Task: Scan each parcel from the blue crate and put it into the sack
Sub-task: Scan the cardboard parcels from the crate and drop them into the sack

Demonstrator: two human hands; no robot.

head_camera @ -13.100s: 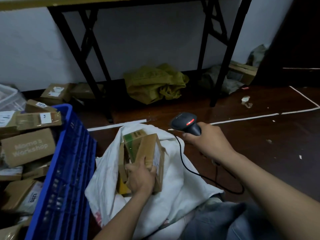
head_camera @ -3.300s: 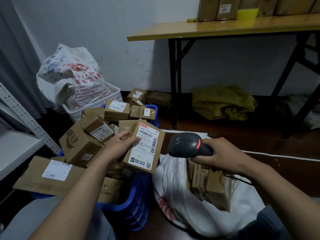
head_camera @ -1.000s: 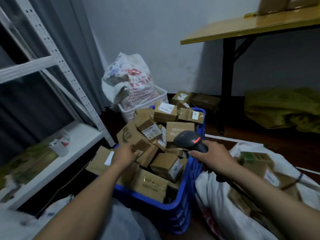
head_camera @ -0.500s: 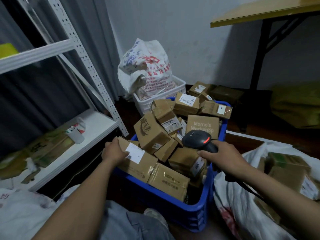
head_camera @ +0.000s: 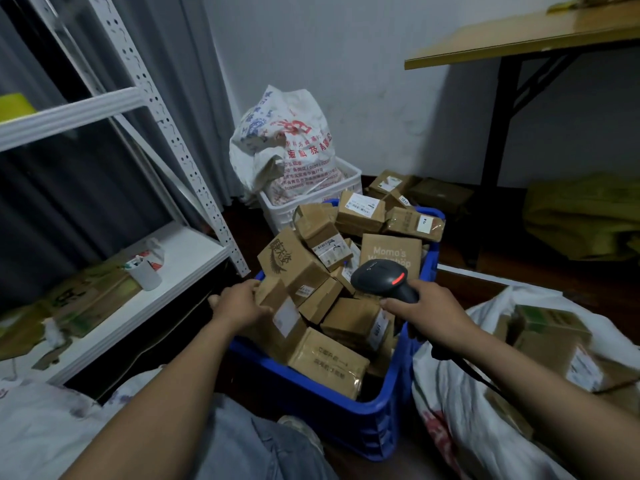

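My left grip (head_camera: 240, 306) is clamped on the labelled parcel (head_camera: 281, 320) at the near-left corner of the blue crate (head_camera: 346, 407), fingers curled over its upper edge. Half a second ago that parcel lay flat across the crate's left rim with its white label facing up. Now it stands tilted on edge inside the rim, label turned toward the middle of the crate, and my hand has shifted from its outer end to its top.

My right grip (head_camera: 433, 311) stays wrapped round the scanner (head_camera: 379, 278), which hangs over the right half of the crate just in front of the Momo's box (head_camera: 391, 252), red light showing, much as before.

The sack (head_camera: 460, 427) lies open just right of the crate, touching its wall, with scanned boxes (head_camera: 550, 327) inside. The rest of the heap in the crate looks unmoved.
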